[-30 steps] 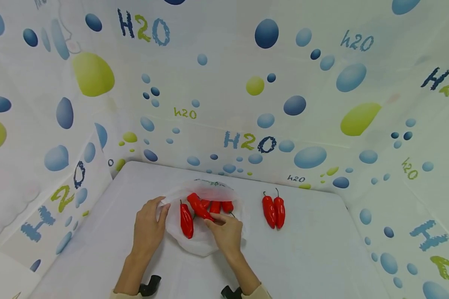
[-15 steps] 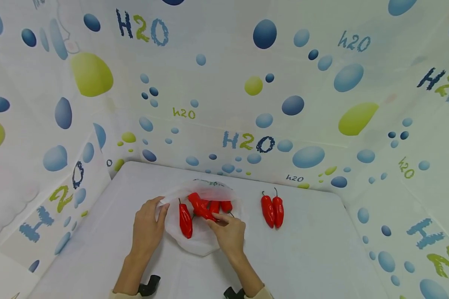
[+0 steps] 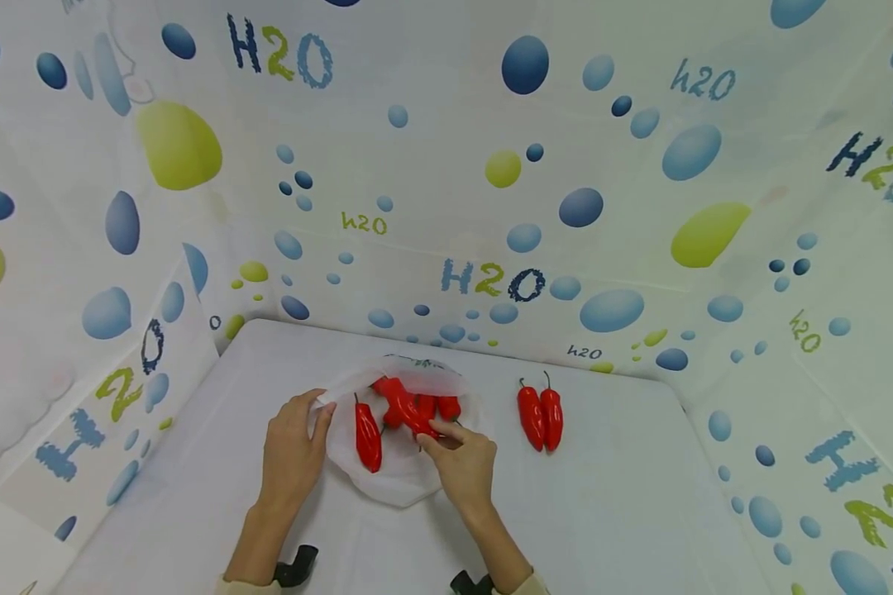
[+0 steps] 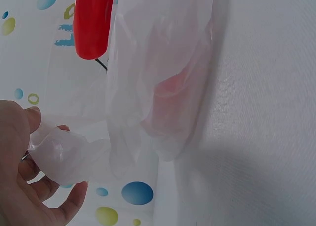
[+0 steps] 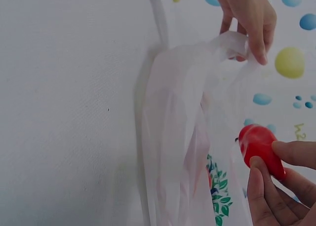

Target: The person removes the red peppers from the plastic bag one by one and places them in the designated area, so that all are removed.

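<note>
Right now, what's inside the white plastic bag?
In the white plastic bag, one long glossy red pepper shows whole; other red peppers are partly covered by the bag and the held red pepper; their count is hidden.

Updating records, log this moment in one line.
left hand: holds bag; right hand: pinches red pepper; two peppers: on table outside bag

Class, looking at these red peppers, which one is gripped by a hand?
The slanting pepper, whose lower end is pinched by the right hand. No other visible pepper is gripped, including the pair beside the bag.
</note>
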Tool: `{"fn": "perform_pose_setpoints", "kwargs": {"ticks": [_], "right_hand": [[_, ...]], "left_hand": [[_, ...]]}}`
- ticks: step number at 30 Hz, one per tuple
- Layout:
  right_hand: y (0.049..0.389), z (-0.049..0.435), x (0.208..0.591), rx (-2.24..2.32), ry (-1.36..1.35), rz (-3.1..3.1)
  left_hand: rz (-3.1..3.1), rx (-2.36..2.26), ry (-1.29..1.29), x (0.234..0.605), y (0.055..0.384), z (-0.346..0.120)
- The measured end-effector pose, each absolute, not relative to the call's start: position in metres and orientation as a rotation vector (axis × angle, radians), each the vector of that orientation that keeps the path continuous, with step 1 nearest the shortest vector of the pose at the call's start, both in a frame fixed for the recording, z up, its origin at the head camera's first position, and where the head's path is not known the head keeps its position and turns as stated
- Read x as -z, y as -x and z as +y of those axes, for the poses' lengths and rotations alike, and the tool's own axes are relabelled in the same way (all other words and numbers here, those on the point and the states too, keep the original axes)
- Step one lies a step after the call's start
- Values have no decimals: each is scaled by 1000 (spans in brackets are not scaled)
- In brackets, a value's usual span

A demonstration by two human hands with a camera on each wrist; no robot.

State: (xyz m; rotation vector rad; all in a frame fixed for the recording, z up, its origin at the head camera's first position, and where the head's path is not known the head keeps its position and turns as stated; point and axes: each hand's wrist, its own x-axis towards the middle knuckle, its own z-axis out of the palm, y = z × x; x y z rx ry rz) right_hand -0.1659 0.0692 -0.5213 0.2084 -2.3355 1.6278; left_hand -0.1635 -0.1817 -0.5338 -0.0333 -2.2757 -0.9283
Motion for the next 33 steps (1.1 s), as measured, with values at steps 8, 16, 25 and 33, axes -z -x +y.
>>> {"fn": "perform_pose_setpoints", "kwargs": {"ticks": [8, 16, 25, 33], "right_hand": [[163, 76, 517, -1639, -208, -2312], [161, 81, 519, -1630, -211, -2265], [160, 91, 520, -1592, -163, -2287], [158, 99, 519, -1568, -147, -2310]], "left_hand": [[-2268, 937, 30, 533, 164, -182], [-2256, 947, 30, 533, 164, -182], [-2276, 953, 27, 534, 165, -182], [-2248, 949, 47, 534, 164, -181]]}}
